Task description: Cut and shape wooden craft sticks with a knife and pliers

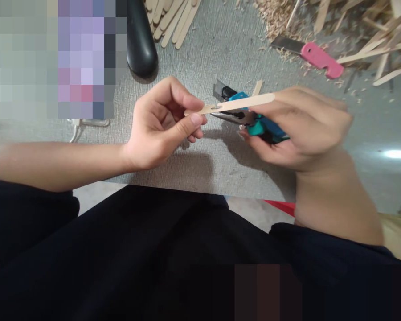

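My left hand [163,125] pinches the left end of a thin wooden stick [240,104] between thumb and fingers. The stick lies level and has a notch cut near the pinched end. My right hand [297,129] is closed round a teal utility knife [254,122], whose blade end sits just under the stick near the notch. The right fingers also steady the stick's right part. Both hands hover above a grey floor mat [220,53], over my dark-clothed lap.
A pink utility knife [316,55] lies at the upper right beside wood shavings [277,15] and a heap of sticks [381,40]. More wooden sticks [173,20] lie at the top centre next to a black object [140,40]. A blurred patch fills the upper left.
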Available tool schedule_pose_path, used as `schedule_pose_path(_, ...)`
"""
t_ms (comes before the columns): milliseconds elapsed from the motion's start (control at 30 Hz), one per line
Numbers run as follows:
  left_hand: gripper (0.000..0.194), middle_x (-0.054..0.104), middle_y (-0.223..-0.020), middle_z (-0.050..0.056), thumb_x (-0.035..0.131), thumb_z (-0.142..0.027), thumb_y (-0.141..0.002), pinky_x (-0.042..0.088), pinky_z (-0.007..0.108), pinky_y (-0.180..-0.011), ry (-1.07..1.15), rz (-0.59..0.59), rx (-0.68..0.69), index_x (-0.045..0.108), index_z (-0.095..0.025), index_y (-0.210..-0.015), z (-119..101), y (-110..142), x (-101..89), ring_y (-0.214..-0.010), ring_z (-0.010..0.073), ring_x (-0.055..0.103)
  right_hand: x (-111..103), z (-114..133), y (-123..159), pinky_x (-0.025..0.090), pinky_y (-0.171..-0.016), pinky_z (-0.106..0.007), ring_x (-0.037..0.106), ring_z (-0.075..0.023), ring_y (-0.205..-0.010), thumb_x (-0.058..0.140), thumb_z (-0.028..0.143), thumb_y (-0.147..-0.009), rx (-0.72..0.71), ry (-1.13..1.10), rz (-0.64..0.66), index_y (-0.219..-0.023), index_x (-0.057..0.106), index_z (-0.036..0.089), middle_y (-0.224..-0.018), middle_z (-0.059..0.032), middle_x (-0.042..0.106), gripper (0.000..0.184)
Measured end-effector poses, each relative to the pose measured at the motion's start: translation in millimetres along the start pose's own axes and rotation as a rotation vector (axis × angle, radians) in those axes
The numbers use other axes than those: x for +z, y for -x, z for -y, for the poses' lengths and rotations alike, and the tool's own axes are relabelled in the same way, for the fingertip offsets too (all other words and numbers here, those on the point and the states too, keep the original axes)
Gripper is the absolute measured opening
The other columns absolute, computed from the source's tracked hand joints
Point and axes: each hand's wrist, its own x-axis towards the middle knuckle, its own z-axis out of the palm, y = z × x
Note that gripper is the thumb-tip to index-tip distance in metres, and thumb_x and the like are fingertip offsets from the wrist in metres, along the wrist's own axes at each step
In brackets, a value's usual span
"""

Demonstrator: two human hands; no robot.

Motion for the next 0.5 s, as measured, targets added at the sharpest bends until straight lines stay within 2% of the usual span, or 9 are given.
schedule_pose_path(167,0.039,0.075,-0.081,-0.003,0.095,-0.042,-0.099,0.068,0.026,-0.058,-0.021,-0.047,-0.083,0.060,-0.026,-0.093,0.5,0.7,1.1,-0.065,0.0116,0.076,-1.1,-2.6,-1.6,0.074,-0.081,-0.041,0.086,-0.0242,-0.092,0.079,0.033,-0.102,0.001,-0.022,0.008,-0.138,0.073,0.027,-0.114,-0.0032,0.087,0.037)
schedule_pose_path(367,0.036,0.079,-0.084,-0.002,0.101,-0.038,-0.095,0.067,0.024,-0.058,0.167,0.029,0.034,0.067,-0.025,-0.095,3.5,-2.1,-1.9,-0.066,0.0109,0.076,-3.8,-8.9,1.5,0.074,-0.084,-0.041,0.088,-0.0271,-0.097,0.084,0.032,-0.100,0.000,-0.047,0.005,-0.151,0.072,0.026,-0.120,-0.0065,0.088,0.052)
schedule_pose_path(500,0.035,0.077,-0.082,-0.002,0.102,-0.036,-0.093,0.066,0.025,-0.057,0.168,0.028,-0.006,0.068,-0.026,-0.092,0.6,-2.4,-1.3,-0.066,0.0118,0.076,-2.1,-5.8,2.6,0.075,-0.084,-0.043,0.089,-0.0290,-0.099,0.084,0.031,-0.100,0.009,-0.116,0.020,-0.151,0.074,0.023,-0.121,-0.0096,0.088,0.052)
